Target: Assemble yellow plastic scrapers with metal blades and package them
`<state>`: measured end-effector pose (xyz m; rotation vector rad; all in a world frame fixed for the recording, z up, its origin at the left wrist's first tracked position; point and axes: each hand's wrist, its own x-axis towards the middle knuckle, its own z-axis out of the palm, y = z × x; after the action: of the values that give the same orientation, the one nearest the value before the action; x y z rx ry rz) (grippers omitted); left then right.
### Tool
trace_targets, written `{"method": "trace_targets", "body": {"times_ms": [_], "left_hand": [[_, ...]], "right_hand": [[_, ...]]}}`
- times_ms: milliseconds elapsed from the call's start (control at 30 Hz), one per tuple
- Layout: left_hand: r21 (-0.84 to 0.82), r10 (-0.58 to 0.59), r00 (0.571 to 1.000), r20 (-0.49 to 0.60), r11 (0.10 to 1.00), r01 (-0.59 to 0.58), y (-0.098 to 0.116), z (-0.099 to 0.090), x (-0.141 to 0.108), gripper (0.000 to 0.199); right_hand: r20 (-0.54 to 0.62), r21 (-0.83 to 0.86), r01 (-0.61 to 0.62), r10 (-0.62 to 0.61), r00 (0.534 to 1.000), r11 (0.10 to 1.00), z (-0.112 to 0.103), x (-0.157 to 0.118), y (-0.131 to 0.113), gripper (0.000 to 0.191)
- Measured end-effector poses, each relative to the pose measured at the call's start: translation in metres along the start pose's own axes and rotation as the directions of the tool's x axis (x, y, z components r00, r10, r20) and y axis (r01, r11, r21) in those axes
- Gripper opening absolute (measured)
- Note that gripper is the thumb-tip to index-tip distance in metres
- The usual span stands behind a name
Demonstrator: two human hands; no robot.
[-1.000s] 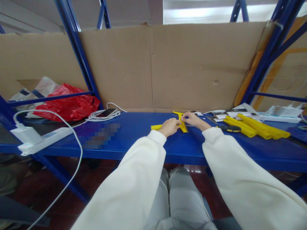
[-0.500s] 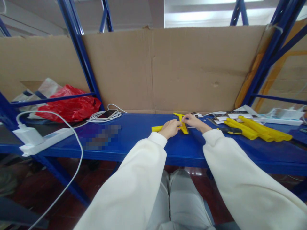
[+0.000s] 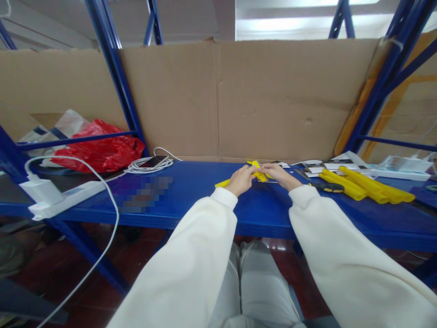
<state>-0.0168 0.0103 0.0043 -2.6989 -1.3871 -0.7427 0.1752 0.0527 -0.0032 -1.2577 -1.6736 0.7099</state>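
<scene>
A yellow tool with a wide flat head is held between my two hands above the blue table. My left hand wraps round its yellow handle, whose end sticks out to the left. The fingers of my right hand are closed on the head from the right side. A thin pale edge runs beside the head under my right fingers. My fingertips nearly meet and cover the middle of the tool.
Several yellow tubes and a black-handled knife lie at the right, before papers. At the left are a power strip, coiled white cable, a phone and a red bag. Cardboard stands behind.
The tool's head has turned in my hands and looks tilted more sideways. My right fingers have moved slightly and now cover its right part.
</scene>
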Motion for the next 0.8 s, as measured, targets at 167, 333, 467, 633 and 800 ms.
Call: {"method": "trace_targets", "body": {"times_ms": [167,333,467,633,800], "left_hand": [[0.008,-0.014,1.000,-0.009,1.000,0.014,0.002,0.002,0.000,0.049],[0.147,-0.085,0.993,0.078,0.986,0.073,0.007,0.002,-0.002,0.055],[0.226,-0.074,0.992,0.107,0.973,0.048,0.009,0.001,-0.004,0.055],[0.254,-0.043,0.992,0.120,0.967,0.012,0.011,-0.001,-0.004,0.055],[0.263,-0.063,0.987,0.149,0.964,0.022,0.015,-0.004,-0.006,0.055]], "right_hand": [[0.018,0.044,-0.017,0.016,1.000,0.999,0.002,-0.005,-0.004,0.041],[0.008,0.004,-0.012,0.012,1.000,1.000,0.003,-0.008,-0.006,0.047],[0.000,0.026,-0.059,0.059,0.998,0.998,0.004,-0.009,-0.006,0.042],[0.013,0.055,-0.075,0.074,0.997,0.996,0.003,-0.012,-0.009,0.038],[0.039,0.018,-0.059,0.058,0.998,0.998,0.002,-0.013,-0.008,0.041]]}}
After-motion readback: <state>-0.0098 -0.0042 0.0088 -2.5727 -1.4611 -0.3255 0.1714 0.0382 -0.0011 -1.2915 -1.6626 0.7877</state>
